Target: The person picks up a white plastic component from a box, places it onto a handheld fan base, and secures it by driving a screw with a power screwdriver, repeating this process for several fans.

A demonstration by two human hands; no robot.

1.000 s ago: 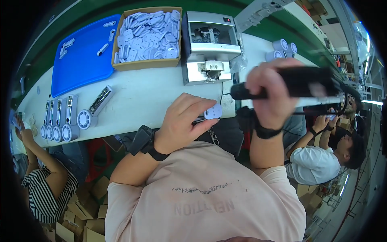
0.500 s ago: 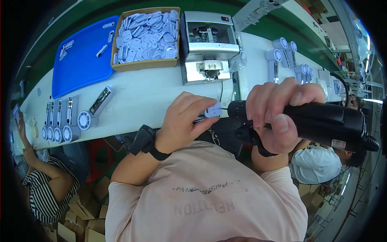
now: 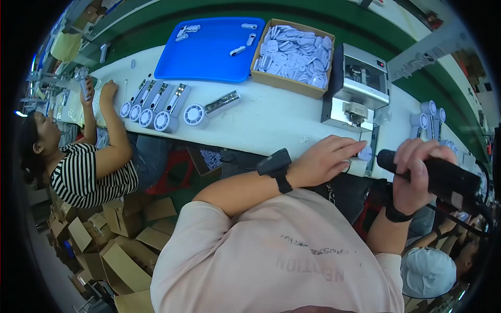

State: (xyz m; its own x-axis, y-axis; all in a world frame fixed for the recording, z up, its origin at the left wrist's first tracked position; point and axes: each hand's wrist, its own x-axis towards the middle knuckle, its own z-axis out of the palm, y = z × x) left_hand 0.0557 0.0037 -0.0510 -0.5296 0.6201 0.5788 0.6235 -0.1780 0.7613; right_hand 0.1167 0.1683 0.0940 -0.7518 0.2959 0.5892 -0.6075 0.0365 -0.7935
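My right hand [image 3: 421, 172] is wrapped round a black electric screwdriver [image 3: 453, 180], held level with its bit end pointing left. Just left of that end, a small white plastic part [image 3: 365, 153] with a rounded edge sits at my left hand's fingertips. My left hand [image 3: 324, 161] grips this part at the table's front edge, fingers stretched along it and the thumb side partly hidden. Whether the bit touches the part, I cannot tell. Behind both hands stands a silver screw feeder [image 3: 348, 109].
A cardboard box [image 3: 292, 86] of white plastic pieces stands beside a blue tray [image 3: 209, 57] with several small parts. Several white handheld fans with open handles [image 3: 194, 115] lie on the left; more fans [image 3: 429, 108] stand right. A co-worker [image 3: 94, 167] sits at left. Cardboard boxes [image 3: 125, 261] lie below.
The view has swung, so the bench and feeder appear further right. The screwdriver has drawn back a little from the white part, and my left hand now lies lower, against the table edge.
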